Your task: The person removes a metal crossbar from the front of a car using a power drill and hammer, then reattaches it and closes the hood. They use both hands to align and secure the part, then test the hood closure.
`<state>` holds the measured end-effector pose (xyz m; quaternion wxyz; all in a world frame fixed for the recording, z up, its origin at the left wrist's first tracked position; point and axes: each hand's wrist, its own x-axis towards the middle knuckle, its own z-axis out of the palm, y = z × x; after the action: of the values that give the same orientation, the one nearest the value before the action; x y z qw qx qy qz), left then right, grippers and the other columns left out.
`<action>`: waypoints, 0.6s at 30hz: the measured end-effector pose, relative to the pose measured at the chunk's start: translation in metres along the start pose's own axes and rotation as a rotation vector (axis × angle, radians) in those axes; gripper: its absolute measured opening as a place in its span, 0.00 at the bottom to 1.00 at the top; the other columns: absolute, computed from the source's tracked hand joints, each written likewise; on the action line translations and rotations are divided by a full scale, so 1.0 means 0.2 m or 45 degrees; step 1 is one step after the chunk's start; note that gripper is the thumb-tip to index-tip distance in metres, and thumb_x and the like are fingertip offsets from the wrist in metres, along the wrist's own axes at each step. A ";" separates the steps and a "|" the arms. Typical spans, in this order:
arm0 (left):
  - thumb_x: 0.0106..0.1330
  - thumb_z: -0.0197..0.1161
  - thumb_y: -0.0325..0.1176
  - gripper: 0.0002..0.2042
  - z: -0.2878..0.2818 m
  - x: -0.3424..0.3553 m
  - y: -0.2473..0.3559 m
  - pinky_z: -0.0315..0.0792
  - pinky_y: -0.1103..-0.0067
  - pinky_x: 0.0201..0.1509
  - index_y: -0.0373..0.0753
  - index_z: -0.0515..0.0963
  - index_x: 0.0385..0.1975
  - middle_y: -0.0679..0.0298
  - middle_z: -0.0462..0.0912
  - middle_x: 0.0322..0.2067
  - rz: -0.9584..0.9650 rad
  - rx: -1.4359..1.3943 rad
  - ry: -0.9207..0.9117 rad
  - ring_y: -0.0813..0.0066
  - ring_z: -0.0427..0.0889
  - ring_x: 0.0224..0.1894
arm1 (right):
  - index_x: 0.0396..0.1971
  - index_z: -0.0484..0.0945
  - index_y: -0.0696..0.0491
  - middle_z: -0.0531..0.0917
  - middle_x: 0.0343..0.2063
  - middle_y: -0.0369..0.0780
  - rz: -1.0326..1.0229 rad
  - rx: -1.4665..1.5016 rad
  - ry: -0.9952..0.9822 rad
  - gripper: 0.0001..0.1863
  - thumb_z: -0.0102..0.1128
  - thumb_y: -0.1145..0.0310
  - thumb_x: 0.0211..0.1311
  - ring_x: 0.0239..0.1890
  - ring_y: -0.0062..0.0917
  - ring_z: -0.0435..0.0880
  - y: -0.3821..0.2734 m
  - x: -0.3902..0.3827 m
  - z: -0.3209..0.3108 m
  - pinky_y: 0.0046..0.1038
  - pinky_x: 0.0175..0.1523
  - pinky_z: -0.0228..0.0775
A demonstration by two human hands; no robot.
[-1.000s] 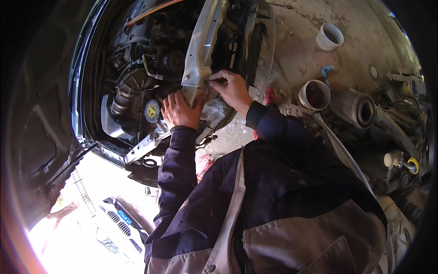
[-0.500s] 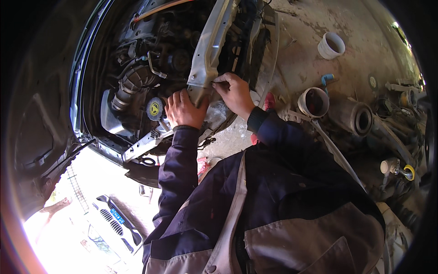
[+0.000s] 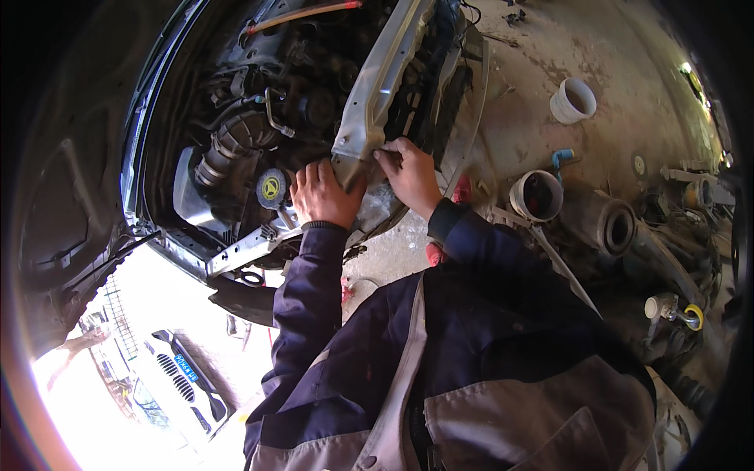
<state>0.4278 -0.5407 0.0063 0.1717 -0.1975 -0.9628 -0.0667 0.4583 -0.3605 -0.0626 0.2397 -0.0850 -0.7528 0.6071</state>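
Observation:
A silver metal crossmember (image 3: 369, 102) runs along the front of the car's engine bay. My left hand (image 3: 323, 196) grips its near end, the fingers over the left side and the thumb on the right. My right hand (image 3: 414, 179) is closed in a pinch against the right edge of the same end. Whatever sits between its fingertips is too small or hidden to make out. A round black cap with a yellow emblem (image 3: 272, 188) is just left of my left hand. Beyond it lie a ribbed air intake hose (image 3: 236, 141) and a bent metal pipe (image 3: 276, 118).
The raised hood (image 3: 71, 180) fills the left side. On the floor to the right stand two white buckets (image 3: 572, 102), one of them holding dark contents. A rusty cylinder (image 3: 601, 225) and piled metal parts lie nearby. A white car front (image 3: 184, 381) shows at lower left.
The whole view has shifted slightly, so the engine bay appears a little lower and farther right. Both hands stay at the crossmember's end in nearly the same grip.

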 end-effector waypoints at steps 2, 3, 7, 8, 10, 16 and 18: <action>0.58 0.81 0.59 0.35 -0.01 0.00 0.01 0.76 0.53 0.64 0.35 0.85 0.54 0.52 0.87 0.53 -0.017 -0.012 -0.018 0.47 0.83 0.59 | 0.44 0.85 0.60 0.91 0.31 0.46 -0.031 0.015 0.044 0.10 0.76 0.69 0.77 0.33 0.28 0.93 0.00 0.00 0.00 0.31 0.40 0.83; 0.57 0.81 0.58 0.34 -0.01 0.00 0.01 0.76 0.52 0.64 0.35 0.85 0.54 0.52 0.86 0.52 -0.025 -0.003 -0.029 0.47 0.83 0.59 | 0.44 0.85 0.60 0.91 0.31 0.46 -0.016 -0.029 0.030 0.10 0.76 0.69 0.77 0.33 0.29 0.93 0.00 -0.01 0.00 0.32 0.40 0.83; 0.58 0.81 0.58 0.34 -0.02 0.00 0.02 0.76 0.51 0.63 0.35 0.85 0.53 0.52 0.86 0.50 -0.030 -0.026 -0.026 0.45 0.83 0.57 | 0.44 0.85 0.59 0.91 0.33 0.49 0.108 -0.031 -0.009 0.12 0.76 0.66 0.77 0.35 0.36 0.95 -0.01 0.00 0.00 0.35 0.41 0.85; 0.58 0.81 0.57 0.33 -0.02 0.00 0.02 0.76 0.51 0.63 0.35 0.85 0.53 0.52 0.86 0.50 -0.034 -0.030 -0.014 0.46 0.83 0.57 | 0.43 0.84 0.61 0.91 0.30 0.46 0.143 -0.045 -0.032 0.12 0.75 0.67 0.78 0.34 0.29 0.94 -0.01 0.00 0.00 0.33 0.39 0.85; 0.58 0.81 0.57 0.33 -0.02 0.00 0.02 0.75 0.52 0.63 0.35 0.85 0.53 0.52 0.86 0.51 -0.041 -0.042 0.000 0.46 0.83 0.58 | 0.43 0.84 0.62 0.90 0.29 0.45 0.257 0.036 -0.095 0.12 0.73 0.67 0.79 0.34 0.27 0.94 -0.02 0.01 -0.01 0.31 0.38 0.84; 0.55 0.82 0.56 0.34 -0.01 0.00 0.01 0.74 0.53 0.65 0.36 0.84 0.54 0.53 0.86 0.53 -0.063 -0.074 -0.019 0.48 0.82 0.58 | 0.48 0.84 0.65 0.93 0.34 0.46 0.452 0.366 -0.164 0.13 0.72 0.69 0.79 0.35 0.29 0.96 0.00 0.02 0.01 0.31 0.39 0.91; 0.55 0.82 0.56 0.34 -0.02 0.00 0.01 0.74 0.53 0.65 0.36 0.84 0.55 0.53 0.86 0.53 -0.083 -0.077 -0.063 0.48 0.82 0.58 | 0.47 0.84 0.65 0.93 0.35 0.47 0.445 0.423 -0.174 0.12 0.73 0.70 0.78 0.36 0.30 0.96 0.02 0.01 0.01 0.32 0.40 0.91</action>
<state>0.4301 -0.5406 0.0093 0.1397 -0.1728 -0.9702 -0.0966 0.4559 -0.3599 -0.0658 0.0902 -0.1319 -0.6311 0.7590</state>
